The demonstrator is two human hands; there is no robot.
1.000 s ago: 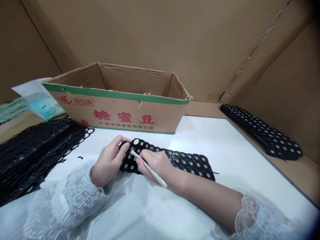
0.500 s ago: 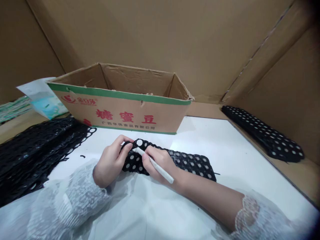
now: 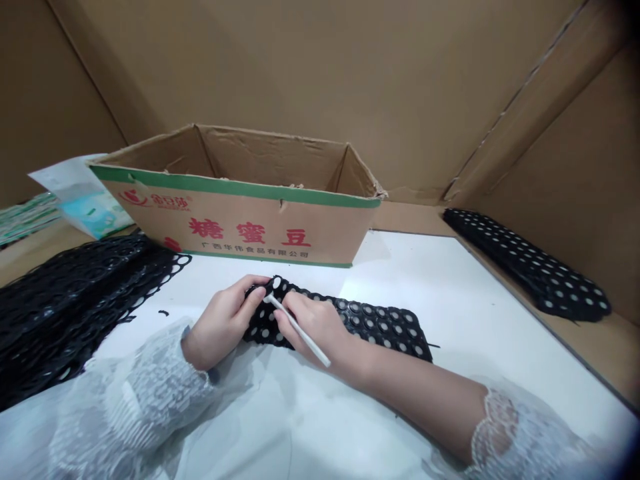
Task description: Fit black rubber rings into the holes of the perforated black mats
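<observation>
A black sheet with rows of round, pale-centred spots (image 3: 383,327) lies on the white tabletop in front of me. My left hand (image 3: 227,320) grips its left end, with the thumb on top and the fingers behind the far edge. My right hand (image 3: 315,327) is closed round a slim white stick-like tool (image 3: 305,335), whose tip touches the sheet close to my left thumb. A white round opening shows at the sheet's far left corner. The right hand covers part of the sheet's middle.
Behind the hands stands an open cardboard box (image 3: 240,217) with a green rim. Black perforated sheets (image 3: 75,300) are heaped at the left, beside a white-and-blue plastic bag (image 3: 90,200). Another black spotted stack (image 3: 530,263) lies at the right edge. Cardboard walls (image 3: 300,67) surround the table.
My right hand has shifted slightly left, and the white tool has swung to a steeper angle. My left hand keeps hold of the sheet's end.
</observation>
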